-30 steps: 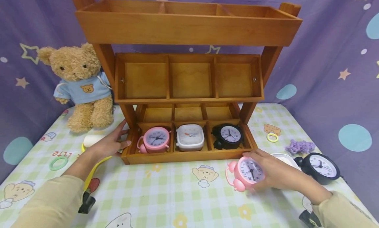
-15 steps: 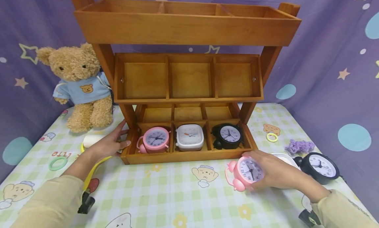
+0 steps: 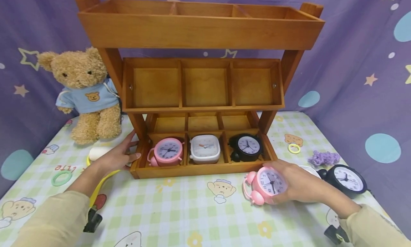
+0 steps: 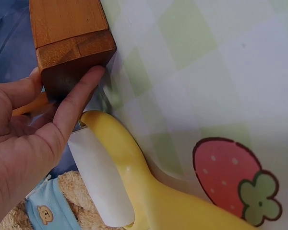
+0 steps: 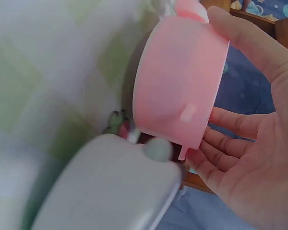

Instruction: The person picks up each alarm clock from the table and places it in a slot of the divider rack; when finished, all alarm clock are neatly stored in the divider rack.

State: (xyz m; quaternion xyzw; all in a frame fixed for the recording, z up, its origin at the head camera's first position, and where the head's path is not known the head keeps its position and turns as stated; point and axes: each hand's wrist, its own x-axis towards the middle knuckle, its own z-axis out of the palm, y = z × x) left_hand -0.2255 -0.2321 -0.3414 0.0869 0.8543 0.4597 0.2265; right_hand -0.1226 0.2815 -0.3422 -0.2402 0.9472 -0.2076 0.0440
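Observation:
A wooden three-tier rack [image 3: 199,26] stands on the table. Its lowest tray [image 3: 192,169] holds a pink clock [image 3: 167,152], a white square clock [image 3: 204,149] and a black clock [image 3: 246,146]. My right hand [image 3: 297,184] grips a second pink alarm clock [image 3: 265,185] [image 5: 178,91] just in front of the tray's right end. My left hand [image 3: 117,155] rests with straight fingers against the rack's left corner post [image 4: 69,45], thumb [image 4: 77,103] on the wood.
A teddy bear [image 3: 85,93] sits at back left. A yellow and white object [image 4: 120,177] lies by my left hand. Another black clock [image 3: 348,178], a white object [image 5: 110,191], a purple scrunchie [image 3: 324,158] and small rings [image 3: 293,148] [image 3: 61,177] lie on the checked cloth.
My right hand has lifted and shifted the pink clock slightly left, toward the tray's front edge. The left hand has stayed on the rack.

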